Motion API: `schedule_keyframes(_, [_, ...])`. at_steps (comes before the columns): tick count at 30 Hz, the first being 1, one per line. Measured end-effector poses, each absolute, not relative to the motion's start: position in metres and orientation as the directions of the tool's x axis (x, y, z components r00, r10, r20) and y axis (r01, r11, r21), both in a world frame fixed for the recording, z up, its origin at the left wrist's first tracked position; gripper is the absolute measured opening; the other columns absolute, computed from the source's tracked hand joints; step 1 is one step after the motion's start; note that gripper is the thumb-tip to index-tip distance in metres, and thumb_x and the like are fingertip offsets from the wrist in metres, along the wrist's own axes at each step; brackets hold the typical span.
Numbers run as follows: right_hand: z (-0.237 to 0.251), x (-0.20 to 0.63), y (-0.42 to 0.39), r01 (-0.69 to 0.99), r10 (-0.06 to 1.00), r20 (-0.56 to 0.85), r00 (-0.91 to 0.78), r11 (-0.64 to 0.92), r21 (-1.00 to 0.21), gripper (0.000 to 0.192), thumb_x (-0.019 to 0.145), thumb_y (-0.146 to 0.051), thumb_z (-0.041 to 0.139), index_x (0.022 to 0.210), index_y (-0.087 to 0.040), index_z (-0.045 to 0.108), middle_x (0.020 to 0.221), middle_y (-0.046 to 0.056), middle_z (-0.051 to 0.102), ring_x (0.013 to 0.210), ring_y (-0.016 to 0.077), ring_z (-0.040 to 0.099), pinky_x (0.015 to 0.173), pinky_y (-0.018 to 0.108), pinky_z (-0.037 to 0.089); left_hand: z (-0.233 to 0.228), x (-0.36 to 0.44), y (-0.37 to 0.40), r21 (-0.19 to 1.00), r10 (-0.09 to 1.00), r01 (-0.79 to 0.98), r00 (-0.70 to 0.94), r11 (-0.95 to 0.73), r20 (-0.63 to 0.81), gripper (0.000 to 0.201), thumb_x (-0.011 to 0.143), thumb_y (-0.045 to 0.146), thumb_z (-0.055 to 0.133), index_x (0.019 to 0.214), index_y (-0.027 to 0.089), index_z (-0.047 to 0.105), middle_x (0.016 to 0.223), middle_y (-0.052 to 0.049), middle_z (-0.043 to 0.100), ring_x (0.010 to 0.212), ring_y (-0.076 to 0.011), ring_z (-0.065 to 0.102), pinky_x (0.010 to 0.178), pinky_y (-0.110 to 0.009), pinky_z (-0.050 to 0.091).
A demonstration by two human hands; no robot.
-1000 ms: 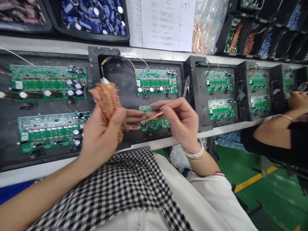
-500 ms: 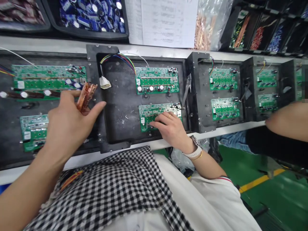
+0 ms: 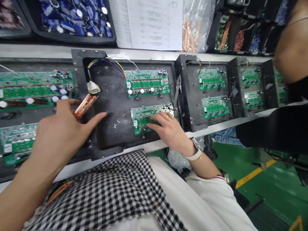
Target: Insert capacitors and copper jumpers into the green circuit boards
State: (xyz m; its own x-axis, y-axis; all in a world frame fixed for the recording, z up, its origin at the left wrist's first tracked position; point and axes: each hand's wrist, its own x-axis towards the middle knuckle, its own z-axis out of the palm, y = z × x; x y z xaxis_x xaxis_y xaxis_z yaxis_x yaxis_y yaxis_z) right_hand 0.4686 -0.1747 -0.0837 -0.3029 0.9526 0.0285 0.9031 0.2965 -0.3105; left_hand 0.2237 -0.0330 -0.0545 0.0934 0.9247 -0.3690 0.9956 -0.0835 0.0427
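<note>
- A black bin (image 3: 72, 39) holds loose blue capacitors (image 3: 72, 19); beside it, a bin of brownish parts (image 3: 11, 19) is cut off at the upper left.
- Black compartments (image 3: 234, 27) at the upper right keep green, red and blue parts in separate sections; a clear plastic bag (image 3: 204, 24) contains copper-coloured strips.
- The middle tray (image 3: 112, 106) carries an upper board (image 3: 147, 84) and a lower board (image 3: 140, 120), both green.
- Paper sheets (image 3: 154, 24) lie beyond it on the table (image 3: 154, 55).
- The left hand (image 3: 60, 136) grasps a copper-coloured bundle (image 3: 86, 105) near the tray's left wall, thumb spread away; its other fingers are partly hidden.
- The right hand (image 3: 169, 130) covers part of the lower board; whether its fingers pinch anything cannot be told.
- Another person's arm (image 3: 292, 48), cut off at the right, blocks some compartments.
</note>
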Motion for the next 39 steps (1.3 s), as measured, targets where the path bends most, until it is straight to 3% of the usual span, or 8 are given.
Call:
schedule_keyframes(4, [-0.075,0.495,-0.198,0.988,0.988,0.136,0.074,-0.054,-0.148,0.033,0.096,-0.017,0.051,0.127,-0.022,0.060,0.132,0.011,0.060,0.124,0.0277,0.048,0.105,0.047,0.040,-0.056,0.231,-0.033,0.041,0.909,0.993,0.114,-0.107,-0.401,0.091,0.077,0.061,0.063,0.141,0.001,0.038,0.100,-0.027,0.069,0.091,-0.0496,0.067,0.074,-0.054,0.054])
schedule_keyframes(7, [-0.078,0.512,-0.211,0.977,0.968,0.127,0.215,-0.211,-0.045,0.026,0.096,-0.023,0.052,0.120,-0.021,0.065,0.142,0.011,0.055,0.130,0.0313,0.045,0.106,0.051,0.041,-0.059,0.230,-0.033,0.085,0.918,0.990,0.135,-0.111,-0.373,0.075,0.081,0.047,0.057,0.139,0.003,0.039,0.092,-0.020,0.070,0.087,-0.0446,0.069,0.076,-0.052,0.054])
schedule_keyframes(11, [-0.087,0.522,-0.214,0.978,0.966,0.153,0.210,-0.205,-0.044,0.020,0.097,-0.024,0.052,0.105,-0.021,0.070,0.141,0.009,0.055,0.129,0.0300,0.047,0.104,0.049,0.045,-0.064,0.228,-0.036,0.160,0.939,0.984,0.123,-0.074,-0.321,0.068,0.080,0.042,0.058,0.136,0.006,0.043,0.092,-0.014,0.070,0.091,-0.0407,0.070,0.083,-0.049,0.054])
schedule_keyframes(24, [-0.095,0.524,-0.218,0.993,0.958,0.264,0.116,-0.110,-0.035,0.021,0.095,-0.019,0.054,0.104,-0.020,0.072,0.137,0.012,0.058,0.127,0.0288,0.046,0.102,0.049,0.050,-0.071,0.216,-0.039,0.294,0.936,0.949,0.206,-0.119,-0.287,0.056,0.085,0.037,0.049,0.132,0.009,0.043,0.087,-0.018,0.073,0.082,-0.0394,0.071,0.073,-0.044,0.053])
schedule_keyframes(30, [-0.095,0.522,-0.218,0.994,0.956,0.274,0.104,-0.112,0.013,0.019,0.094,-0.020,0.055,0.101,-0.018,0.073,0.136,0.012,0.060,0.126,0.0275,0.048,0.103,0.046,0.051,-0.081,0.214,-0.038,0.249,0.944,0.957,0.212,-0.148,-0.253,0.056,0.083,0.038,0.047,0.130,0.009,0.045,0.080,-0.017,0.072,0.077,-0.0392,0.071,0.069,-0.043,0.053])
schedule_keyframes(39, [-0.098,0.521,-0.220,0.993,0.952,0.282,0.118,-0.112,-0.037,0.023,0.095,-0.021,0.053,0.104,-0.021,0.074,0.138,0.011,0.060,0.129,0.0266,0.047,0.104,0.049,0.050,-0.080,0.210,-0.037,0.240,0.914,0.926,0.345,-0.292,-0.215,0.054,0.088,0.038,0.040,0.129,0.003,0.044,0.084,-0.022,0.072,0.078,-0.0398,0.072,0.068,-0.043,0.053])
